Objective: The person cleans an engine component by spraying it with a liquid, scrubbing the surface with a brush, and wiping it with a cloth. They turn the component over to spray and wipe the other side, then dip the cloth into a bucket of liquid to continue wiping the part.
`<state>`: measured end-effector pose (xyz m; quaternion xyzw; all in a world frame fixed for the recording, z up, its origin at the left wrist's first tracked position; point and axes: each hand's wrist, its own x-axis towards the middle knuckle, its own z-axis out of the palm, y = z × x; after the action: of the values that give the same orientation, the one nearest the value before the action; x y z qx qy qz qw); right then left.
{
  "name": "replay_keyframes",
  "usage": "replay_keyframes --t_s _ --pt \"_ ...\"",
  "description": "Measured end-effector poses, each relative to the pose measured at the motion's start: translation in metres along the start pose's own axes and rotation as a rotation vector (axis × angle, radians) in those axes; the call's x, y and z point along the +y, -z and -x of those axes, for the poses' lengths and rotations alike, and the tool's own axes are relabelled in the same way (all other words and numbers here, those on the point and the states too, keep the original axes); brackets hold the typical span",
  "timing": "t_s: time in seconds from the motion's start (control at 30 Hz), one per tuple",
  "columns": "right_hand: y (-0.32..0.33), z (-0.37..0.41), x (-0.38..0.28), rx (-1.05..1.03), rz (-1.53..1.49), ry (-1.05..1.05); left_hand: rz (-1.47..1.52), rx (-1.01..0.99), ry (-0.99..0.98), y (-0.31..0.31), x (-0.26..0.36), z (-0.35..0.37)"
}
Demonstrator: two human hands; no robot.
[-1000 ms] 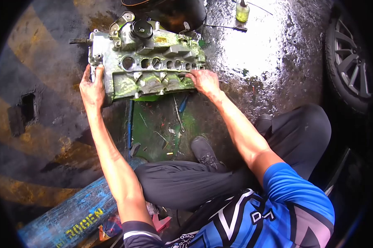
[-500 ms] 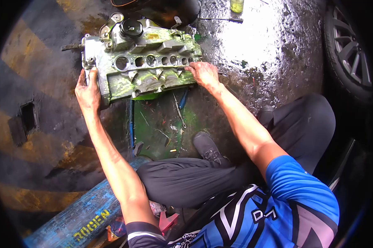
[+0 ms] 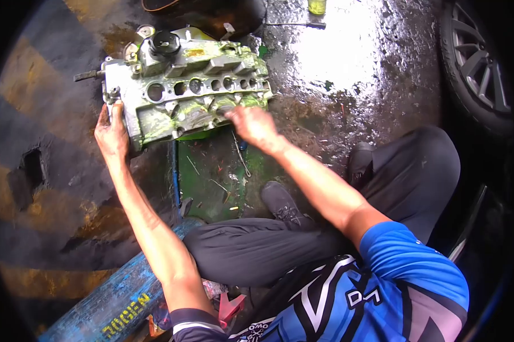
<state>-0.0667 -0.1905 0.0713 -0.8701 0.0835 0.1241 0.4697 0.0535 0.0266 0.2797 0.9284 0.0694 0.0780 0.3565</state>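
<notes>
One long metal casting (image 3: 188, 117), silver-grey and streaked with wet-looking yellow-green, lies crosswise beyond the person's bent legs. A row of round openings of differing widths runs along its middle, dark inside, with blocky ribs above and scalloped, curved recesses along the near edge. A ridged, round black cap (image 3: 164, 43) sits near its far left corner, and a dark rod (image 3: 88, 75) juts from the left end. Bright green shows beneath the near edge; what carries the casting's weight cannot be told.

The left hand (image 3: 113, 137) clasps the left end, thumb on top and fingers around the side. The right hand (image 3: 254, 126) has its fingers curled at the near edge, right of the middle; it is blurred, and whether it pinches anything cannot be told.

The floor (image 3: 308, 122) is dark and rough, glossy with wet glare at the upper right. A blue cylinder (image 3: 106, 299) with scuffed paint and yellow lettering lies at the lower left; a spoked wheel (image 3: 479, 68) with a black tyre stands at the right.

Compared with the earlier frame, the right hand has moved from the right end of the row of openings down to the near edge, and the casting sits farther left in view.
</notes>
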Motion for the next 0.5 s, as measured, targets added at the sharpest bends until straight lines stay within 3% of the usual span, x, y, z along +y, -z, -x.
replay_keyframes --t_s 0.07,0.1,0.2,0.23,0.3,0.4,0.5 --pt "-0.034 0.007 0.025 0.106 -0.228 0.006 -0.021 -0.034 -0.021 0.001 0.004 0.002" --pt "-0.037 0.004 0.043 0.147 -0.281 -0.101 -0.125 0.04 -0.045 0.001 -0.008 -0.005" --pt "-0.041 -0.014 0.111 0.004 -0.341 -0.378 -0.168 0.068 -0.036 -0.001 0.0 0.001" --pt "-0.043 -0.011 0.09 0.186 -0.363 -0.141 -0.04 0.014 -0.039 -0.001 -0.006 -0.003" --pt "-0.033 -0.007 0.058 0.084 -0.333 -0.226 -0.032 -0.004 -0.022 0.001 -0.017 -0.007" --pt "-0.02 -0.032 0.08 0.002 -0.357 -0.378 -0.049 0.022 -0.006 -0.001 -0.006 -0.003" --pt "-0.028 -0.033 0.076 0.011 -0.291 -0.35 -0.041 -0.002 0.013 -0.001 -0.004 0.001"
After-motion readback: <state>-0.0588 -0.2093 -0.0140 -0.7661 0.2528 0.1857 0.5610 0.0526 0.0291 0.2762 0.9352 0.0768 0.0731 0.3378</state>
